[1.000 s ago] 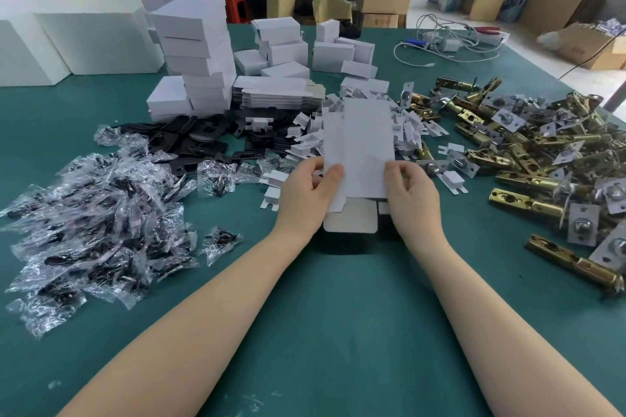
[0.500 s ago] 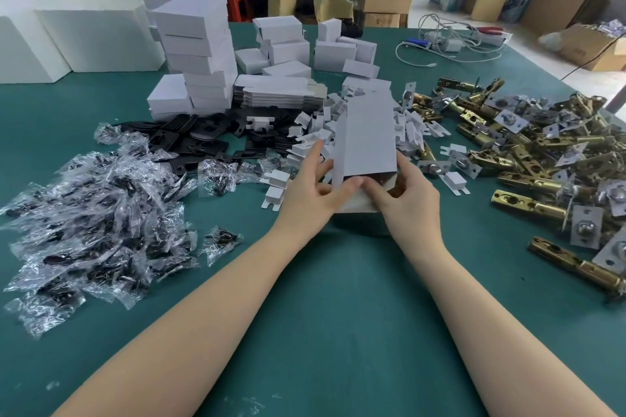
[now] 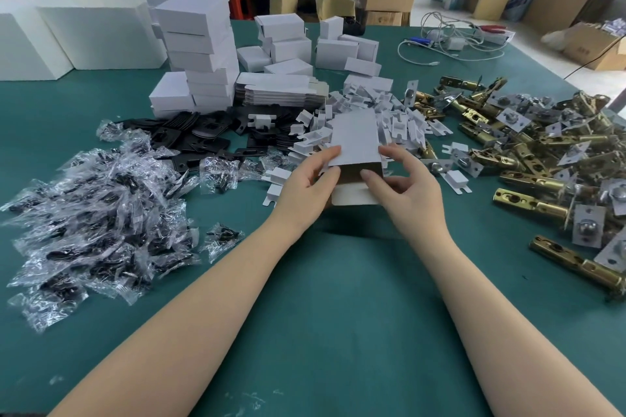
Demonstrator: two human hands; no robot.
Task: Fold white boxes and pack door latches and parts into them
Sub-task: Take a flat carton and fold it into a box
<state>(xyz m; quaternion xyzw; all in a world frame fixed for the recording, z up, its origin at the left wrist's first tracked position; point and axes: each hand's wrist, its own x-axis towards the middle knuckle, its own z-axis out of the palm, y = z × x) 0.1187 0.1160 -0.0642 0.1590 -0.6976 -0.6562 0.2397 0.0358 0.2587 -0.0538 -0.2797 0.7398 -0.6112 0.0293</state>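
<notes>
Small white cardboard box (image 3: 355,139), centre of the green table (image 3: 338,298), is now erected into an open sleeve; a second ago it lay as a flat blank. Near end open, brown interior visible, bottom flap (image 3: 354,195) projecting toward the worker at 6 o'clock.

Left hand (image 3: 305,189): fingers curled on the box's left edge, thumb on top, holding it. Right hand (image 3: 403,189): thumb at the open mouth, fingers on the right wall, loosely gripping.

Judgement: forming is largely done; flap closure remains before loading.

Supplies: brass door latches with silver plates (image 3: 542,159) heaped at 3 o'clock; clear plastic bags of black screws (image 3: 95,220) at 9 o'clock; black metal plates (image 3: 189,135) at 11 o'clock; white card inserts (image 3: 389,112) just beyond the box at 12 o'clock; stacked finished white boxes (image 3: 200,44) further at 11 o'clock.
</notes>
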